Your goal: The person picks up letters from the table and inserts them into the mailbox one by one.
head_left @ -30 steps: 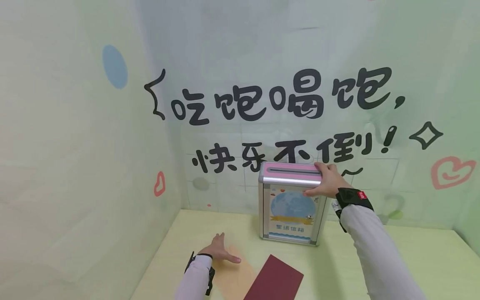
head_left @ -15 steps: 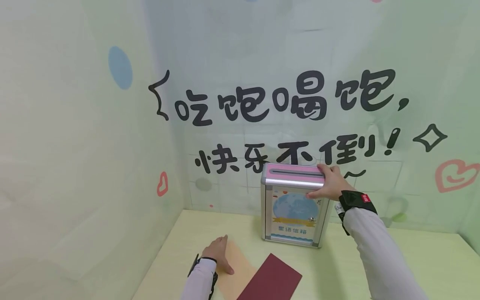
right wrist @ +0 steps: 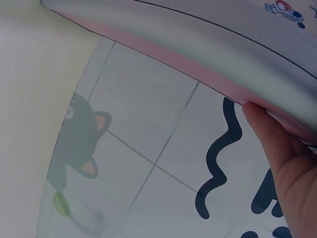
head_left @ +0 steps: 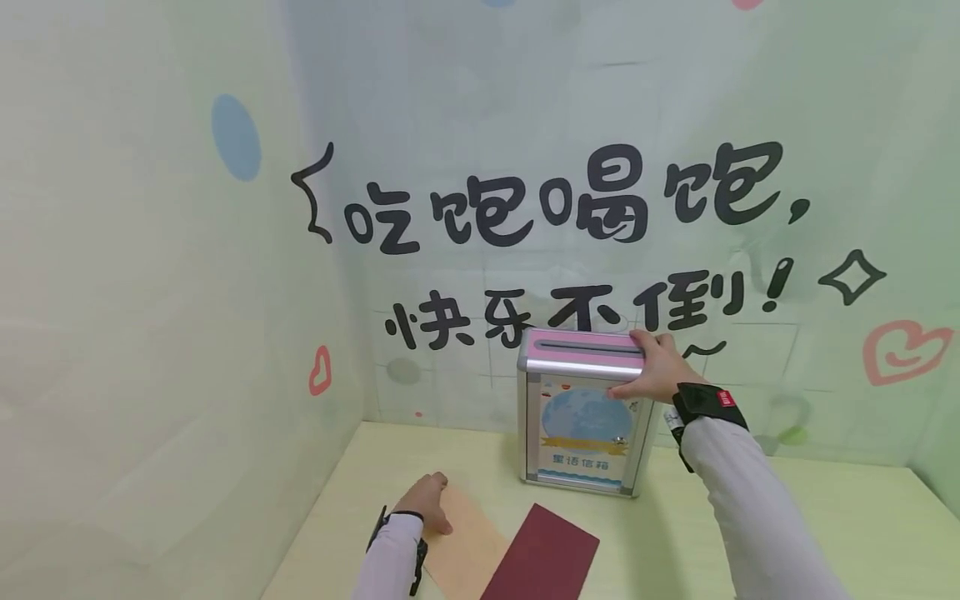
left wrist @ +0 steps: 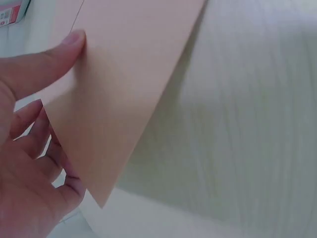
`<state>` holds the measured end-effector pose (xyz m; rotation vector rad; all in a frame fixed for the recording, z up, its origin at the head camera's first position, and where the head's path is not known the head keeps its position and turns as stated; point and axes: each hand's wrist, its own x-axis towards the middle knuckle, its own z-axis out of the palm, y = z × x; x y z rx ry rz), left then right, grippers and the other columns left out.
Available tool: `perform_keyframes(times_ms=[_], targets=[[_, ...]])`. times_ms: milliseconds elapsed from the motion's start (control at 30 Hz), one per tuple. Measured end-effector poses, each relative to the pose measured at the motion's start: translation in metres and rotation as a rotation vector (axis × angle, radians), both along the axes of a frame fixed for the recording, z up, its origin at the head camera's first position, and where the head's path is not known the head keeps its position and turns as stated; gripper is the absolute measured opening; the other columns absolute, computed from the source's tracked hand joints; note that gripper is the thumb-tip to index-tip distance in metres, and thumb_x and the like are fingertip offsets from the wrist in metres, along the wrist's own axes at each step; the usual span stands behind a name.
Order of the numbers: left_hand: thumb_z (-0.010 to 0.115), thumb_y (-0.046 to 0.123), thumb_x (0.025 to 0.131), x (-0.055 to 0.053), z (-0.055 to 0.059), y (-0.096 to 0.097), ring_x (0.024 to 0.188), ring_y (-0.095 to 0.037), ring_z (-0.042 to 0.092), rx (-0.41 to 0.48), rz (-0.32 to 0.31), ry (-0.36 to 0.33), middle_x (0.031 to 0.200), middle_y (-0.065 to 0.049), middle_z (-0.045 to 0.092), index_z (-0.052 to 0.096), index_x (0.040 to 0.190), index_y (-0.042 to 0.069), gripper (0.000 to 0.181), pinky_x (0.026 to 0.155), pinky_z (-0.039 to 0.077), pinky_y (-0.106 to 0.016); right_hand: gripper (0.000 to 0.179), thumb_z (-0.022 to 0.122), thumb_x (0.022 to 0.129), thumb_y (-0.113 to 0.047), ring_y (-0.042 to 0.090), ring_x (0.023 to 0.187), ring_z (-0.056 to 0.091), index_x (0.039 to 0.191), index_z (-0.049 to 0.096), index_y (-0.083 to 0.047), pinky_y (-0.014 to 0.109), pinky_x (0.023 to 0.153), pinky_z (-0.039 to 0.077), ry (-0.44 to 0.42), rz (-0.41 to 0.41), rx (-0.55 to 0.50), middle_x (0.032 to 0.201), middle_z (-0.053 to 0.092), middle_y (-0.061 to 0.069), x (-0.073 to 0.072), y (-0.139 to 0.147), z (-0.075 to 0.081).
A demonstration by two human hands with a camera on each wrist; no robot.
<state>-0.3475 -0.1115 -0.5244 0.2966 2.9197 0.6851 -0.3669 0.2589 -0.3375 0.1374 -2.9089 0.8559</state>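
A silver-framed letter box (head_left: pixel 577 364) with a pink slotted top stands upright on the table against the back wall. My right hand (head_left: pixel 660 373) grips its top right corner, thumb on the front and fingers over the top; in the right wrist view part of the hand (right wrist: pixel 294 166) shows against the box's side (right wrist: pixel 173 54). A tan envelope (head_left: pixel 472 546) lies at the front left. My left hand (head_left: pixel 423 502) pinches its edge; in the left wrist view the thumb lies on top of the envelope (left wrist: pixel 116 99), fingers under it, one corner lifted.
Just right of the tan envelope a dark red envelope-like sheet (head_left: pixel 546 554) lies on the pale wooden table (head_left: pixel 825 517), partly over it. The decorated back wall (head_left: pixel 480 108) carries large black lettering. Another wall (head_left: pixel 135 333) closes off the left side.
My left hand has moved from spread fingers over the tan envelope to its left edge and now pinches it. The right hand has stayed on the letter box.
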Motion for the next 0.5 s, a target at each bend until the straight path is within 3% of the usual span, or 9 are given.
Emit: perform_keyframes(times_ms=[167, 367, 400, 500], targets=[[0.074, -0.001, 0.068, -0.005, 0.010, -0.006, 0.081, -0.026, 0.055, 0.052, -0.038, -0.010, 0.094, -0.016, 0.061, 0.058, 0.103, -0.008, 0.039, 0.072, 0.048, -0.039, 0.110, 0.080, 0.058, -0.046, 0.043, 0.101, 0.041, 0.142, 0.020, -0.005, 0.057, 0.082, 0.041, 0.008, 0.004, 0.000, 0.129, 0.024, 0.030, -0.002, 0.002, -0.001], [0.064, -0.003, 0.074, -0.012, 0.026, -0.015, 0.068, -0.018, 0.044, 0.116, -0.049, 0.007, 0.074, -0.005, 0.050, 0.060, 0.089, -0.005, 0.016, 0.061, 0.039, -0.030, 0.111, 0.079, 0.058, -0.048, 0.043, 0.101, 0.041, 0.142, 0.020, -0.005, 0.058, 0.082, 0.041, 0.013, 0.004, 0.002, 0.129, 0.024, 0.030, -0.004, 0.003, -0.003], [0.064, -0.001, 0.074, -0.023, 0.017, -0.021, 0.066, -0.015, 0.044, 0.125, -0.058, 0.017, 0.072, -0.002, 0.049, 0.060, 0.088, -0.003, 0.014, 0.059, 0.038, -0.028, 0.111, 0.079, 0.058, -0.048, 0.043, 0.101, 0.042, 0.142, 0.020, -0.005, 0.058, 0.082, 0.041, 0.012, 0.003, 0.002, 0.129, 0.024, 0.031, -0.004, 0.003, -0.003], [0.063, -0.001, 0.075, -0.031, 0.026, -0.027, 0.065, -0.016, 0.045, 0.163, -0.043, 0.008, 0.071, -0.002, 0.050, 0.059, 0.086, -0.003, 0.012, 0.059, 0.039, -0.027, 0.110, 0.079, 0.059, -0.046, 0.043, 0.100, 0.042, 0.142, 0.020, -0.004, 0.058, 0.082, 0.041, 0.011, 0.003, -0.001, 0.129, 0.024, 0.031, -0.003, 0.002, -0.002]])
